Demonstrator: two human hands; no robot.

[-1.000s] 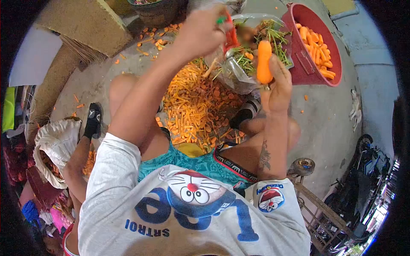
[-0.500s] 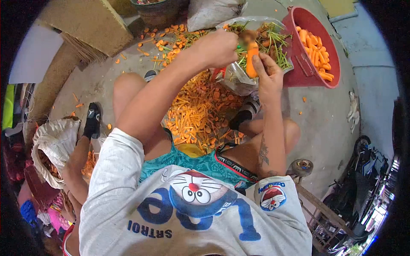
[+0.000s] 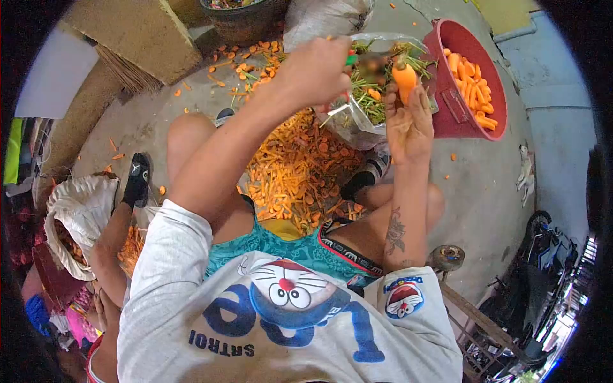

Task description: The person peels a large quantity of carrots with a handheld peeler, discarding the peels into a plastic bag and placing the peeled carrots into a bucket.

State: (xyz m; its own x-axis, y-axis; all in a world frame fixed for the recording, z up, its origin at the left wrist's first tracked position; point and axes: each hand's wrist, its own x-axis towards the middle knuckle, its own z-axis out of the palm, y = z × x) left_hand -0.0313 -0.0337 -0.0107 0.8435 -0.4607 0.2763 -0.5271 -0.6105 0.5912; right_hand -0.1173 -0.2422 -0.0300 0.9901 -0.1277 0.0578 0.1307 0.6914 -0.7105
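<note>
My left hand [image 3: 319,71] is closed in a fist around a small tool. Only a green part [image 3: 351,59] and a red part near the fist show, so its exact kind is hidden. To the right, my right hand [image 3: 410,124] has its palm turned up and its fingers round a peeled orange carrot [image 3: 404,78], which stands upright with its stem end on top. Behind both hands lies a clear plastic bag [image 3: 364,121] of carrots with green stalks. Carrot peelings [image 3: 281,182] and cut slices are heaped on the floor between my legs.
A red tub [image 3: 439,96] of peeled carrots [image 3: 472,86] lies tilted at the right. A dark bucket [image 3: 239,25] and a white sack [image 3: 325,22] stand behind. Another person's leg [image 3: 110,255] and an open sack [image 3: 80,204] are at left. A cat [image 3: 525,172] and motorbike [image 3: 543,255] are at right.
My right hand has turned palm up and shifted right, bringing the carrot from a slant to upright. My left fist has moved slightly left, away from the carrot.
</note>
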